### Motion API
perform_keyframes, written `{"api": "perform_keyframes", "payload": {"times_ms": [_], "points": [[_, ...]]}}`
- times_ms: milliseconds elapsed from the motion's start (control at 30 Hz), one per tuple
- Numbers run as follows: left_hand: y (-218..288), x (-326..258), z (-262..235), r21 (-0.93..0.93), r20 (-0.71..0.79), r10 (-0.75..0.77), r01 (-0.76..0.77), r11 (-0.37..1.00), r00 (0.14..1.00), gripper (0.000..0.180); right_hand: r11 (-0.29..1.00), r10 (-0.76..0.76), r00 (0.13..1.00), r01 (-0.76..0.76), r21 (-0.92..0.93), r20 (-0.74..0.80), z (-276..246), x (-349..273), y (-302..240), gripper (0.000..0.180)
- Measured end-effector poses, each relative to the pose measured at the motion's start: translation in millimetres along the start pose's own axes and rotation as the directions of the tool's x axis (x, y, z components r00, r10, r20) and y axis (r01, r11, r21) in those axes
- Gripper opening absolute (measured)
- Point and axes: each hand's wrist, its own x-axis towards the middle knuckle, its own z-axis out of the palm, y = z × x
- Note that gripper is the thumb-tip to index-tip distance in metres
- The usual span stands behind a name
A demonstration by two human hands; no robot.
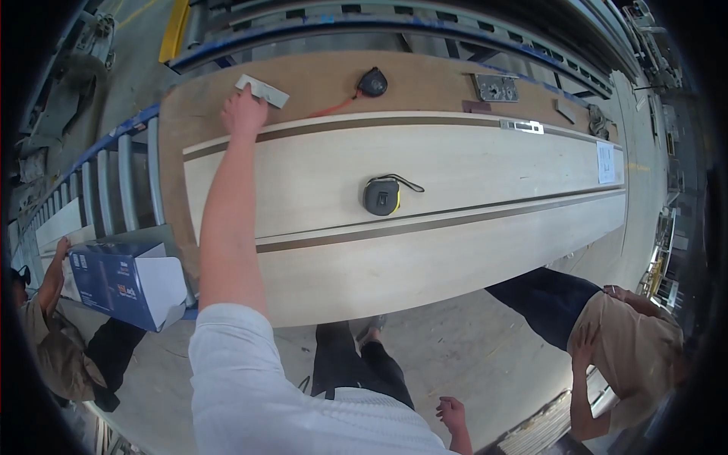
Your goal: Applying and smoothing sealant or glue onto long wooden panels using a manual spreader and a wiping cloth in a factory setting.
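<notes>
My left hand (244, 115) reaches far across the table, its fingers closed on the near edge of a pale, flat rectangular block (271, 94). The block rests on the brown board (318, 76) behind the long panels; its exact kind is unclear. My right hand (452, 414) hangs low beside my body, fingers loosely bent and apart, with nothing visible in it. Two long pale wood panels lie side by side, a far panel (455, 163) and a near panel (425, 262), both with dark edge strips. A black and yellow tape measure (381, 197) with a wrist strap sits on the far panel.
On the brown board are a dark tape measure (372, 82) with an orange strap and a metal plate (497, 88). A metal fitting (523, 127) and paper label (605, 162) lie on the far panel. A blue box (114, 284) and co-worker stand left; another person (622, 334) stands right.
</notes>
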Motion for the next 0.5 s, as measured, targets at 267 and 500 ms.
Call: {"api": "perform_keyframes", "payload": {"times_ms": [267,500], "points": [[-4.2,7.0,25.5,0.078,-0.041,-0.046,0.049,0.996,0.998,0.063,0.999,-0.032,0.999,0.032,-0.023,-0.016,-11.8,1.2,-63.5,0.030],[-14.3,11.0,22.0,0.116,-0.066,-0.057,0.064,0.991,0.996,0.064,0.999,-0.049,0.999,0.049,-0.012,-0.020,-1.4,1.7,-77.6,0.029]]}}
